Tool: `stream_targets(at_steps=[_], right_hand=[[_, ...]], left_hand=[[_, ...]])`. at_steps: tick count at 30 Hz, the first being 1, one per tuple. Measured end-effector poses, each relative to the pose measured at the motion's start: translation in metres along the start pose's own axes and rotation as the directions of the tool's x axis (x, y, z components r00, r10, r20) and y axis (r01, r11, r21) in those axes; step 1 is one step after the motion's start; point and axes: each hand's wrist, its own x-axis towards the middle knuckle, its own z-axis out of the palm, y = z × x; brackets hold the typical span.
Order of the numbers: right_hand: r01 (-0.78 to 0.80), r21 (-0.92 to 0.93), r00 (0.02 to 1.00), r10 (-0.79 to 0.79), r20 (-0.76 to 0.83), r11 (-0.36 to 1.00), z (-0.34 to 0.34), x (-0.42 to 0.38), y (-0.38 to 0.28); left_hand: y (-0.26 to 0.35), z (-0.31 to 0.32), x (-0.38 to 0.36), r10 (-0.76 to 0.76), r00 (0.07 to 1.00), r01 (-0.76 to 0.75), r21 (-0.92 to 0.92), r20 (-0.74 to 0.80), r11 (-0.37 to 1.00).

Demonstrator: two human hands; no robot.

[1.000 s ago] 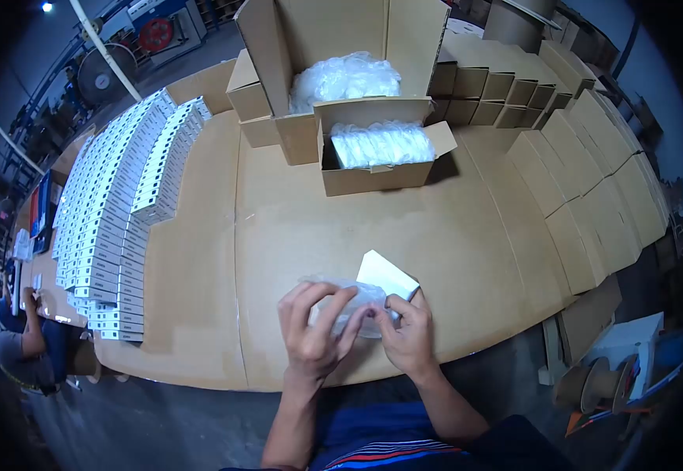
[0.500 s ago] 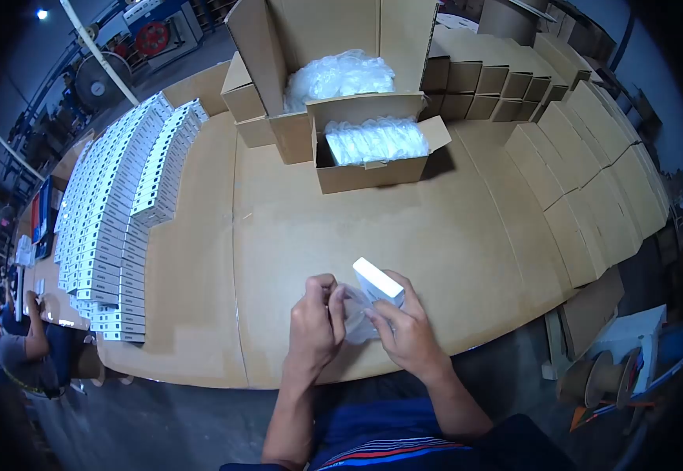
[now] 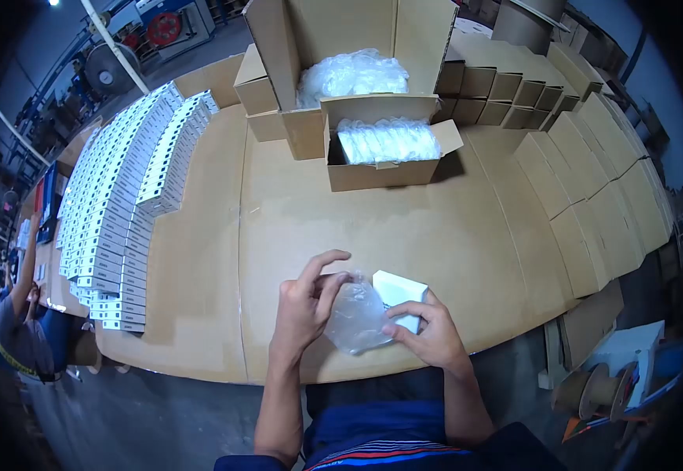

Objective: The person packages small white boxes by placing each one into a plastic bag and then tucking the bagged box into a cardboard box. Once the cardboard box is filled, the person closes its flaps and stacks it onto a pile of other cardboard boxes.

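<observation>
Left hand (image 3: 306,302): partly curled, index finger extended, the other fingertips at the upper edge of the bag; whether they pinch the film cannot be told. Right hand (image 3: 426,330): closed on the small box, fingers about its right side and near edge, thumb by the right edge of the bag. Small white box (image 3: 400,290): one, flat-faced, with a small dark mark partly hidden by the fingers, held tilted over the near middle of the worktable. Clear plastic bag (image 3: 357,314): one, thin and creased, between the two hands, just beside the box and seemingly against its left side. Worktable (image 3: 341,235): broad, covered in brown cardboard sheet with visible seams, front edge curved in the view. Open brown carton (image 3: 384,177): one, beyond the hands, flaps raised, holding a row of white items in clear wrap (image 3: 388,143). Tall open carton (image 3: 337,27): one, directly behind the former, holding a heap of crumpled clear plastic (image 3: 353,74). White printed boxes (image 3: 110,228): many, in stacked rows along the left side of the table. Brown cardboard boxes (image 3: 600,196): several, closed, stacked on the right side; further brown cartons (image 3: 506,82) in two tiers at the far right. Cable spool (image 3: 596,390): one, below the table at lower right. Co-worker (image 3: 23,330): one, at far left, an arm raised toward a neighbouring table.
</observation>
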Motion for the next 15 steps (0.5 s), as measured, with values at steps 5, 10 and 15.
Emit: stream_targets(at_steps=[5, 10, 15], right_hand=[[-0.012, -0.106, 1.000, 0.013, 0.006, 0.994, 0.001, 0.001, 0.003], [-0.047, 0.189, 0.986, 0.076, -0.151, 0.981, 0.010, 0.002, 0.010], [-0.050, 0.347, 0.976, 0.120, -0.184, 0.937, 0.016, 0.002, 0.015]], left_hand=[[0.005, 0.010, 0.002, 0.054, 0.999, -0.054, -0.109, -0.004, 0.993], [-0.022, -0.002, 0.000, -0.037, 0.927, -0.090, -0.316, -0.374, 0.944], [-0.034, 0.015, -0.024, -0.110, 0.989, -0.002, -0.758, -0.096, 0.652]])
